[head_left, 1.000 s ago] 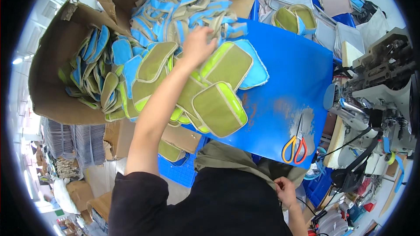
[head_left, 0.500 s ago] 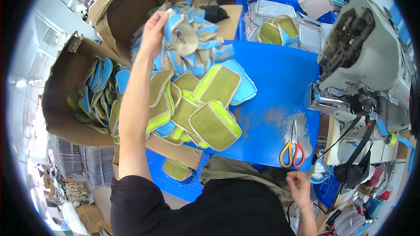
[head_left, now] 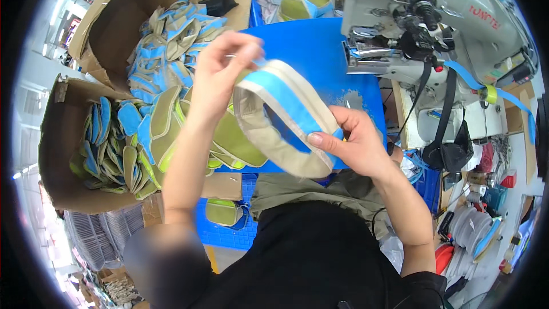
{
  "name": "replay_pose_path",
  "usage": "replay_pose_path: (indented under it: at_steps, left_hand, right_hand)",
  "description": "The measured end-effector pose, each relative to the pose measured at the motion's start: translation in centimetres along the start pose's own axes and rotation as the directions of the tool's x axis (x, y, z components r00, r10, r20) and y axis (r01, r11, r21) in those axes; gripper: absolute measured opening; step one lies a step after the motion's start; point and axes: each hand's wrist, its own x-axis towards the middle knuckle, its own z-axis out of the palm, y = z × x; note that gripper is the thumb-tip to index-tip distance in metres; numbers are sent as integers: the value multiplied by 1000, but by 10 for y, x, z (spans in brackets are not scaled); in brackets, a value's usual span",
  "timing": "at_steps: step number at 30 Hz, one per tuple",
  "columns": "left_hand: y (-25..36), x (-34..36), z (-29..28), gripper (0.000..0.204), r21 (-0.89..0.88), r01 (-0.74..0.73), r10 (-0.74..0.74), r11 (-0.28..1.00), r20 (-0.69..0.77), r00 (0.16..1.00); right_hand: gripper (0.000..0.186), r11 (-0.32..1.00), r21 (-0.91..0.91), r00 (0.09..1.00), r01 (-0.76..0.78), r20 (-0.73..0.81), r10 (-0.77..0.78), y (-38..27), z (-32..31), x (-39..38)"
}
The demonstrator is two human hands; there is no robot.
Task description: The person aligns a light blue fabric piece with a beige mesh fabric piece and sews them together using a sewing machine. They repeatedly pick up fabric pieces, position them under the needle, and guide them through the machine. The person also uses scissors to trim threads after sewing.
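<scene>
A fabric band [head_left: 293, 103], beige-grey with a blue stripe, forms a loop above the table. My right hand [head_left: 359, 142] is closed on the loop's right side, thumb pressed over the blue stripe. At its upper left edge is my left hand [head_left: 224, 67], fingers curled and fingertips smeared by motion; whether it grips the band I cannot make out. Behind the loop and my left forearm lie several olive-green padded panels [head_left: 235, 137] with lime edges. More such bands [head_left: 166, 51] are heaped at the far left. The scissors do not show.
A blue table [head_left: 309, 40] stretches beneath my hands. On the right stands a sewing machine [head_left: 423, 17] with blue tape [head_left: 466, 74]. Left is an open carton [head_left: 57, 154] of panels. Behind the table, a blue crate [head_left: 256, 11] holds more pieces. Thread spools [head_left: 468, 229] stand at lower right.
My left hand has come back from the heap toward the middle with a band. My right hand has risen from the table's near edge and taken hold of it. The view has shifted right.
</scene>
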Motion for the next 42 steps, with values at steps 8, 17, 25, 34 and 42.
replay_pose_path:
  at_steps: [8, 17, 25, 34, 42]
  left_hand:
    - [-32, -104, 67, 62, -144, 351, -276, 925, 379, 883]
    - [-32, -7, 10, 57, -649, 190, -211, 737, 47, 976]
    - [-61, -14, 21, 47, -542, 104, -147, 834, -36, 988]
    - [-54, -11, 34, 42, -437, -5, -58, 899, -131, 990]
    - [-46, -10, 31, 51, -641, 126, -239, 757, -92, 967]
  right_hand:
    - [18, 958, 286, 989, 2, -145, 41, -4, 22, -11]
    - [19, 933, -240, 964, 267, 70, -258, 34, 30, -61]
    - [21, 845, -508, 961, 168, -107, -255, 33, 24, -73]
    - [15, 563, -794, 840, 228, -132, -526, 26, 4, -94]
    - [16, 746, -636, 892, 198, -199, -406, 33, -8, -90]
